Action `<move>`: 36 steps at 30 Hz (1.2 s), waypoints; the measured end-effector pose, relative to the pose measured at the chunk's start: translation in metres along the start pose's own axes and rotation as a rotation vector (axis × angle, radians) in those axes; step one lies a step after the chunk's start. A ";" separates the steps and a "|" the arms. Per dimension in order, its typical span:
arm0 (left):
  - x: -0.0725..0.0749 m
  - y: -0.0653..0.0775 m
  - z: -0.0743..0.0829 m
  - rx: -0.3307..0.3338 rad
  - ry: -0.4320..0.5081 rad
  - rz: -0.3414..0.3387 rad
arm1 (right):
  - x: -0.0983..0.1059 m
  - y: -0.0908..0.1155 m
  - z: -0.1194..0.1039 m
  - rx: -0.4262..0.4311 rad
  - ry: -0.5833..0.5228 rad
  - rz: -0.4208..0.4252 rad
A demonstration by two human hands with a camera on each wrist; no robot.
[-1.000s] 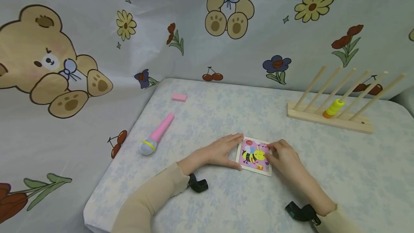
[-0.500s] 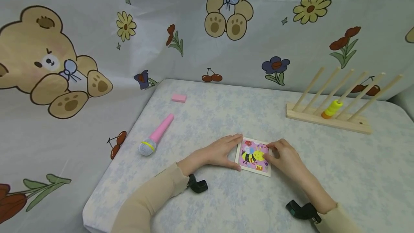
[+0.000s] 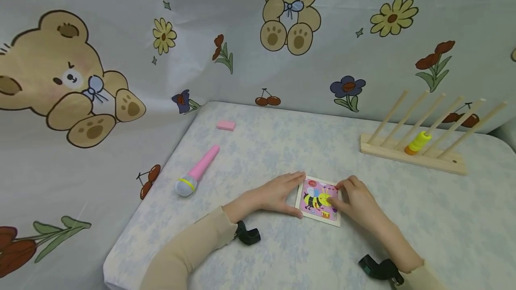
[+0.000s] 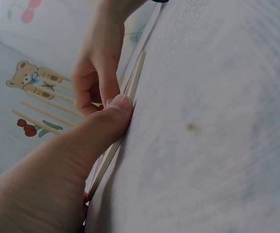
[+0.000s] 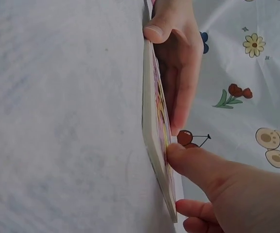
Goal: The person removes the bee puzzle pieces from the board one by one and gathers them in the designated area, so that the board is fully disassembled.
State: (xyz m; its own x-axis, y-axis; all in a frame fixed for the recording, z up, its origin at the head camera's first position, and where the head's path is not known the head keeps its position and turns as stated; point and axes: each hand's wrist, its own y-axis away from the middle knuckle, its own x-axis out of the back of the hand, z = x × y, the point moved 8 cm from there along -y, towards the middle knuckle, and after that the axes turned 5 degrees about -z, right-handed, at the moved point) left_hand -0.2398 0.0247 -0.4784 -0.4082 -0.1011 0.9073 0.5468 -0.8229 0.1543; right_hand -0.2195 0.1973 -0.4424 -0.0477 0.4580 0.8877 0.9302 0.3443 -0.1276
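A small square bee jigsaw puzzle (image 3: 316,200) in a pale wooden frame lies on the table, a yellow and black bee on its pink face. My left hand (image 3: 278,194) spans the puzzle's left side, thumb at the near corner, fairly straight fingers at the far corner. In the left wrist view the left thumb (image 4: 113,114) presses on the frame's edge. At the right side, my right hand (image 3: 356,200) has its fingers curled, with the index at the far right corner. The right thumb (image 5: 186,158) touches the puzzle's face. What lies under these fingertips is hidden.
A pink toy microphone (image 3: 197,171) lies to the left, with a pink block (image 3: 226,125) beyond it. At the back right stands a wooden peg rack (image 3: 413,155) with upright rods and yellow and orange beads (image 3: 418,142) on one. A bear-patterned curtain (image 3: 238,35) hangs behind.
The head view has shifted slightly, so the whole scene sits a little lower. Both hands keep nearly the same place on the puzzle; the right thumb lies slightly differently on its face.
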 end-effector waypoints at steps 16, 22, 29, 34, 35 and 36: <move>0.001 -0.001 -0.001 -0.010 0.002 -0.004 | -0.004 -0.004 0.015 -0.067 -0.164 -0.012; 0.001 -0.001 0.000 -0.020 0.013 -0.006 | -0.006 -0.003 0.019 -0.081 -0.173 -0.007; 0.000 -0.001 0.000 -0.019 0.012 -0.003 | -0.006 -0.002 0.017 -0.026 -0.196 0.031; 0.000 -0.001 -0.001 -0.019 0.012 -0.001 | -0.005 -0.002 0.016 -0.007 -0.207 0.046; 0.000 -0.001 -0.001 -0.019 0.012 0.000 | -0.005 -0.002 0.017 -0.007 -0.206 0.047; 0.000 -0.001 -0.001 -0.019 0.012 0.000 | -0.005 -0.002 0.017 -0.009 -0.206 0.047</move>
State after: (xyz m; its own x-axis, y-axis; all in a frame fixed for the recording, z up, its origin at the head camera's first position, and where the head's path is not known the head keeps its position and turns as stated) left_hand -0.2409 0.0251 -0.4786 -0.4167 -0.1074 0.9027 0.5329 -0.8333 0.1468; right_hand -0.2274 0.2080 -0.4538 -0.0771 0.6313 0.7717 0.9364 0.3116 -0.1614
